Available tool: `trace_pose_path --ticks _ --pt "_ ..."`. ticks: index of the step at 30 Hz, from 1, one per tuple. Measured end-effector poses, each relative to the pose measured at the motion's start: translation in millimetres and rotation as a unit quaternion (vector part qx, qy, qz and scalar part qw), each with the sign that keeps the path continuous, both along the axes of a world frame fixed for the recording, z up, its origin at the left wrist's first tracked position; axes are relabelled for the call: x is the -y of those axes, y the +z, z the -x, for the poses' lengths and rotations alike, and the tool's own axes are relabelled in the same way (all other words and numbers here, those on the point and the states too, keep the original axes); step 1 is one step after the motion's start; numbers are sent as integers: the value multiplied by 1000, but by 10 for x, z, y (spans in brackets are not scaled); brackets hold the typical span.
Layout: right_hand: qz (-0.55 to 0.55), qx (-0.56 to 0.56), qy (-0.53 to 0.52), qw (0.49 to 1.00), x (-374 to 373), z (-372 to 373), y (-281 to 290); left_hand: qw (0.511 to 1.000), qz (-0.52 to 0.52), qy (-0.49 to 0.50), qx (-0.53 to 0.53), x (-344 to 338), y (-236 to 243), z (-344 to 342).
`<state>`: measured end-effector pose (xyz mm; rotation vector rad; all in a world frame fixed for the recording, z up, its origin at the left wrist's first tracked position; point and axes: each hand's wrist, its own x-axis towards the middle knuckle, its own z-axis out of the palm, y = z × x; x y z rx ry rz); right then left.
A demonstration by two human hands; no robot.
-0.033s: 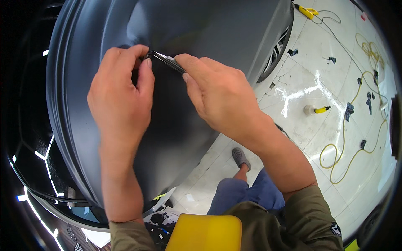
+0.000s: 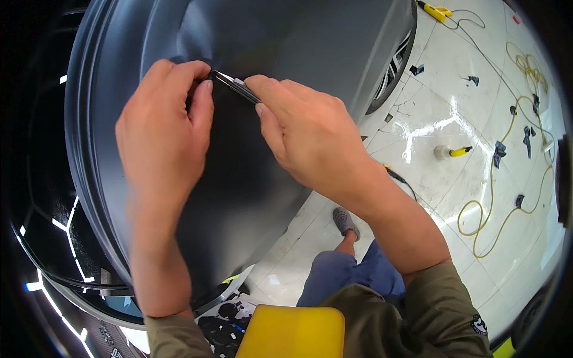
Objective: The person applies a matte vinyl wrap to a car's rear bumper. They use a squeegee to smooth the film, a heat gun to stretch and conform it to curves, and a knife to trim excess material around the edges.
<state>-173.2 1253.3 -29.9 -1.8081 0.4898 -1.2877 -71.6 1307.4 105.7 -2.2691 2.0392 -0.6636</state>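
Observation:
A matte dark grey film [image 2: 256, 155] covers the car body panel in front of me, wrinkled near my fingers. My left hand [image 2: 164, 128] is closed, thumb and forefinger pinching a small dark bit of that film. In my right hand [image 2: 313, 128] is a slim cutter knife [image 2: 240, 88] with a silver and black body, gripped between thumb and fingers. Its tip points left and meets the pinched spot, right by my left fingertips. What exactly lies between those fingertips is mostly hidden.
A car wheel [image 2: 394, 71] shows beyond the panel's right edge. On the tiled floor [image 2: 430, 197] lie dark film scraps [image 2: 499, 154], a yellow hose [image 2: 490, 197], a yellow-topped spray bottle [image 2: 447, 153] and a yellow corded tool [image 2: 436, 12]. Glossy black glass [image 2: 45, 155] is at left.
My left hand and forearm have shifted slightly left. The knife and my right hand have also moved a little left, with the knife tip staying at the pinched spot.

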Motion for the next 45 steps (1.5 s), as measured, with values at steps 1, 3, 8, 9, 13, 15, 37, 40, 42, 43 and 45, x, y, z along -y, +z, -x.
trace_pose_path --ticks 1,3,8,9,13,15,37,40,42,43,45 --pt "-5 9 -4 1000 -5 -14 -1 998 -42 -23 33 47 84 -17" --pt "-18 26 -12 999 -39 -22 -22 993 -102 -43 43 137 185 -50" --pt "-77 44 -6 996 -187 -89 37 978 -201 -53 37 278 348 -30" --pt "-88 53 -9 995 -206 -104 40 976 -215 -40 15 317 374 -13" --pt "-155 59 8 986 -232 -153 140 963 -269 -22 22 479 429 -44" --pt "-194 73 24 978 -231 -157 149 954 -293 -45 34 563 404 -66" --pt "-434 171 95 879 -541 -277 478 942 -328 -65 -7 464 450 -116" --pt "-455 170 97 869 -581 -284 518 938 -339 -74 16 468 478 -193" --pt "-453 174 70 871 -621 -350 501 935 -343 -87 11 483 494 -221" --pt "-463 176 84 864 -631 -338 519 934 -345 -87 2 470 499 -247" --pt "-483 179 111 850 -638 -295 569 935 -346 -82 -14 438 502 -266"
